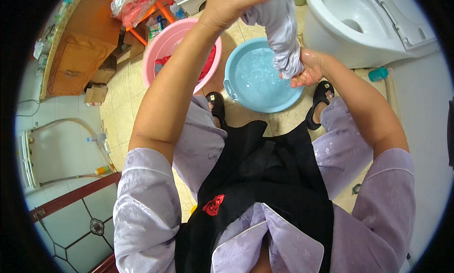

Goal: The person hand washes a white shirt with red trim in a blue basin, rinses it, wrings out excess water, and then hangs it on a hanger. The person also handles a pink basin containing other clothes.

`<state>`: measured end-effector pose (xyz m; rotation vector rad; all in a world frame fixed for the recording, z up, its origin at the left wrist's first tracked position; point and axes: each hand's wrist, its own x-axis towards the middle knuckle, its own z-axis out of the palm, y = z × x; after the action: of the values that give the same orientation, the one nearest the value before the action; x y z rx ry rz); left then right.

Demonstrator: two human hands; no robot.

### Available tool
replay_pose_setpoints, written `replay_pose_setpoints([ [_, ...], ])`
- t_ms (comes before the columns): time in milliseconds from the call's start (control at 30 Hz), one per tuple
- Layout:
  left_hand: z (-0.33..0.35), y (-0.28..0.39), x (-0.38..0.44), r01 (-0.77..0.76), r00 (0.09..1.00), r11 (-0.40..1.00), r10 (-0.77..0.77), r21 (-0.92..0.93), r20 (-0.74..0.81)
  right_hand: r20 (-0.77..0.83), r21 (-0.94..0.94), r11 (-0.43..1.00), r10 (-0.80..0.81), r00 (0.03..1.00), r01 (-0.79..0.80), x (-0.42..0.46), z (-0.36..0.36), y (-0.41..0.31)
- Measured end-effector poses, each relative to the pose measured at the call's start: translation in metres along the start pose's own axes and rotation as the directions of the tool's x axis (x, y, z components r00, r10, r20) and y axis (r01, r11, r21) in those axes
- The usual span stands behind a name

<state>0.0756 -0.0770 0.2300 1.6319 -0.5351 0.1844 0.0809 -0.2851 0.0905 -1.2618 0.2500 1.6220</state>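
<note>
A pale grey-lavender wet cloth [282, 33] hangs bunched and twisted above a round light blue basin [230, 69] that holds water. Its upper end is in my left hand [232, 5], partly cut off by the picture's top edge. Lower down, my right hand [310, 68] holds the gathered end of the cloth, over the right rim of the basin. The water [257, 72] looks cloudy with small bubbles. Left of the blue basin stands a pink basin [150, 65] with red and grey fabric [209, 62] in it, partly hidden behind my left forearm.
A white toilet [340, 42] stands at the right, with a teal bottle [378, 74] on the floor below it. At the left are a wooden cabinet [79, 56], a cardboard box [96, 93] and an orange stool [165, 12] bearing plastic bags [136, 7]. My feet in black clogs [217, 106] flank the blue basin.
</note>
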Motion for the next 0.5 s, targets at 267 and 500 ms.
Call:
replay_pose_setpoints([
  [267, -0.029, -0.025, -0.017, -0.493, 0.867, 0.819, 0.436, 0.293, 0.24, -0.342, 0.446, 0.858, -0.098, 0.935, 0.253, 0.042, -0.001, -0.018],
  [500, -0.047, -0.046, -0.039, -0.192, 0.978, 0.918, 0.207, 0.348, -0.006, -0.379, 0.662, 0.542, -0.355, 0.855, 0.518, 0.037, -0.029, -0.036],
])
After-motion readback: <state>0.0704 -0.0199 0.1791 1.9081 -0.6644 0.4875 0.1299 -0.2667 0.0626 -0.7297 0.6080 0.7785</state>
